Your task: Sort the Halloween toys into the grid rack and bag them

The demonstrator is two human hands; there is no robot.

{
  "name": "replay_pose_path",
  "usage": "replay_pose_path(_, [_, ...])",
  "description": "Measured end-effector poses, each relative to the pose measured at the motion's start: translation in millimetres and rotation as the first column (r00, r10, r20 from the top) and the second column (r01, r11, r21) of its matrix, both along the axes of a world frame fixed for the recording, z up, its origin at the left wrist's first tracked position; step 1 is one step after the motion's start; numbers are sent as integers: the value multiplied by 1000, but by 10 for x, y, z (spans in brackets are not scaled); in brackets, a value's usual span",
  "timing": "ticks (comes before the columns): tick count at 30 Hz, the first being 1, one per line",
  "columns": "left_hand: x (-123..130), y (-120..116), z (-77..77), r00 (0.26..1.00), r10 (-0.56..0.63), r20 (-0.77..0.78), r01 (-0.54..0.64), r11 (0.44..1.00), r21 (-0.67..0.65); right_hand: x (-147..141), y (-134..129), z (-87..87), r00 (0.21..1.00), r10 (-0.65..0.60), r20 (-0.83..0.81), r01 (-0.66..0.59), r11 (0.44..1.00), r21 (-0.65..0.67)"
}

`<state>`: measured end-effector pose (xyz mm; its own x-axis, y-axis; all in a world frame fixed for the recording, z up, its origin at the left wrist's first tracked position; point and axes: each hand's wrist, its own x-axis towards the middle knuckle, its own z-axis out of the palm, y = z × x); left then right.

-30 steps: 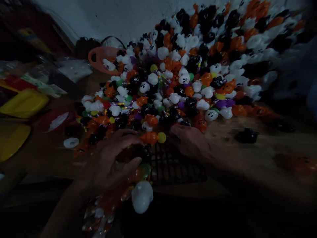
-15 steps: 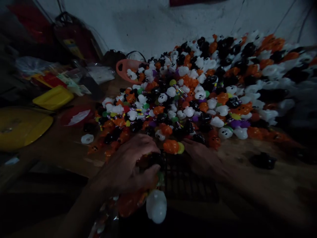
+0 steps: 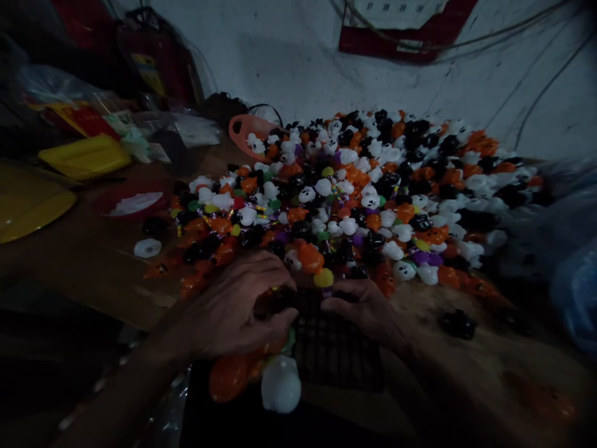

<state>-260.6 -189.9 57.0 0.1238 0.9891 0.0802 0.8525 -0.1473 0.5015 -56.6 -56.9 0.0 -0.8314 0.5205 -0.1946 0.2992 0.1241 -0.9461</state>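
Note:
My left hand [image 3: 237, 305] is curled around a bunch of small plastic Halloween toys. Inside its grip is a dark toy, mostly hidden, while a rounded orange toy [image 3: 229, 376] and a white toy [image 3: 282, 384] hang out below the palm. My right hand [image 3: 366, 308] pinches a small purple piece just under a ribbed yellow cap [image 3: 323, 277]. Against that cap leans an orange figure [image 3: 310, 256], at the front of a big heap of orange, black and white figures [image 3: 347, 225]. Beneath and between both hands lies a dark slotted grid [image 3: 338, 348].
An orange handled basket [image 3: 249, 134] stands at the back of the heap. To the left are a red dish [image 3: 105, 202], a yellow tray [image 3: 86, 157] and a larger yellow object [image 3: 32, 202]. A black figure [image 3: 458, 324] lies apart on the wooden table [image 3: 415, 354]. Clear plastic [image 3: 578, 292] is at far right.
The view has tilted up, bringing a wall calendar in. My right fingers have closed at the yellow-capped orange toy, which now stands more upright. My left hand keeps its bunch.

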Motion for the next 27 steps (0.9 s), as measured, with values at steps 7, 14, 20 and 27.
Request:
replay_pose_path(7, [1, 41, -19, 1000, -30, 6, 29, 999, 12, 14, -72, -70, 978, -154, 140, 99, 937, 334])
replay_pose_path(14, [4, 74, -5, 999, -39, -30, 39, 999, -7, 31, -120, 132, 942, -112, 315, -53, 881, 470])
replay_pose_path(20, [-27, 24, 30, 998, -44, -45, 45, 999, 20, 72, -98, 96, 993, -10, 115, -62, 799, 598])
replay_pose_path(27, [11, 17, 3, 999, -48, 1, 47, 997, 61, -282, -41, -46, 994, 47, -96, 1, 893, 449])
